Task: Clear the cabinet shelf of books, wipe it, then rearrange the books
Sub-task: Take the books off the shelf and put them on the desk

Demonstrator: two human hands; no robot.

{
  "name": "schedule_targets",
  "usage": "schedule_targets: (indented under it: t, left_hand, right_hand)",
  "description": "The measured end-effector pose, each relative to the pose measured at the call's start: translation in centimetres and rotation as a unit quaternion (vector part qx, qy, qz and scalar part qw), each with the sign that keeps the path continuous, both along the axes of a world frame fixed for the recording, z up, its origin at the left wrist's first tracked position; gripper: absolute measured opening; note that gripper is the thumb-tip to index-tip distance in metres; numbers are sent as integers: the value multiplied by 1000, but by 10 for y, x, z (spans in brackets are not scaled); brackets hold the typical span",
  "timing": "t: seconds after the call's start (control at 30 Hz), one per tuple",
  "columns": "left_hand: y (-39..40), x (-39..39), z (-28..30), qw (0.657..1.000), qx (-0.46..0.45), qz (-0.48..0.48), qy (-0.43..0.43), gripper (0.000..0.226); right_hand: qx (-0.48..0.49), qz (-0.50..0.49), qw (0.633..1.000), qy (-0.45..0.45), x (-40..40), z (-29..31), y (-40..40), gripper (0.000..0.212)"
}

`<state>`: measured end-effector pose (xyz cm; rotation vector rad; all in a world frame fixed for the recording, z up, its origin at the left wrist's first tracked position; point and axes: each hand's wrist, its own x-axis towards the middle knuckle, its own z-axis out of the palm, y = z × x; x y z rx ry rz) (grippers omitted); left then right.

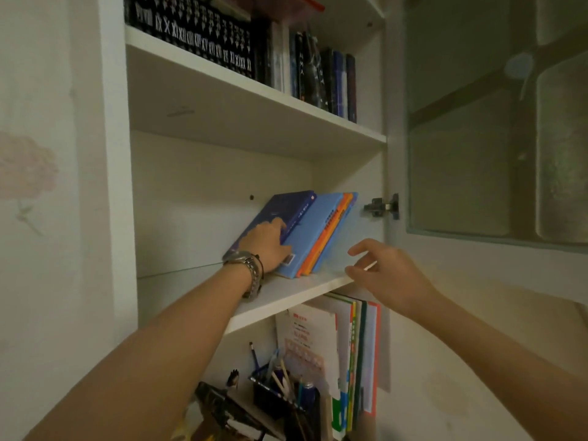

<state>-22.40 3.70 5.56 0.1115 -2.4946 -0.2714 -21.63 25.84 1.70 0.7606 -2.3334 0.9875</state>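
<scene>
On the middle shelf (286,297) of the white cabinet, several books lean to the right: a dark blue book (283,208), a light blue book (313,227), thin orange books (331,232) and another blue one. My left hand (267,246), with a metal watch on the wrist, grips the dark blue book, fingers curled over its spine. My right hand (388,268) hovers at the shelf's right front edge, fingers loosely spread, holding nothing. The left part of the shelf is bare.
The top shelf (254,87) holds a row of dark books (197,36). Below, upright books and folders (350,361) stand beside a pen holder (276,389). The glass cabinet door (496,122) stands open at the right, on a hinge (381,206).
</scene>
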Motion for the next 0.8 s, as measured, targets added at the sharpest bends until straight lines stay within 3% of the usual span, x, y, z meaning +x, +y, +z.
schedule_targets:
  t: [0.2,0.43,0.63,0.8]
  left_hand:
    - [-21,-23,-11,999,2,37,-9,59]
    - [-28,-31,-18,997,-26,73,-21,43]
    - [-26,-30,-16,990,-121,67,-27,30]
    - [-22,-28,-12,986,-146,67,-37,26]
  right_hand:
    - [-55,34,998,12,-29,-4,-18,33]
    - [-92,73,993,14,-46,-10,-47,42]
    - [-92,52,994,25,-54,-19,-58,43]
    - [-84,49,995,28,-51,-23,-58,44]
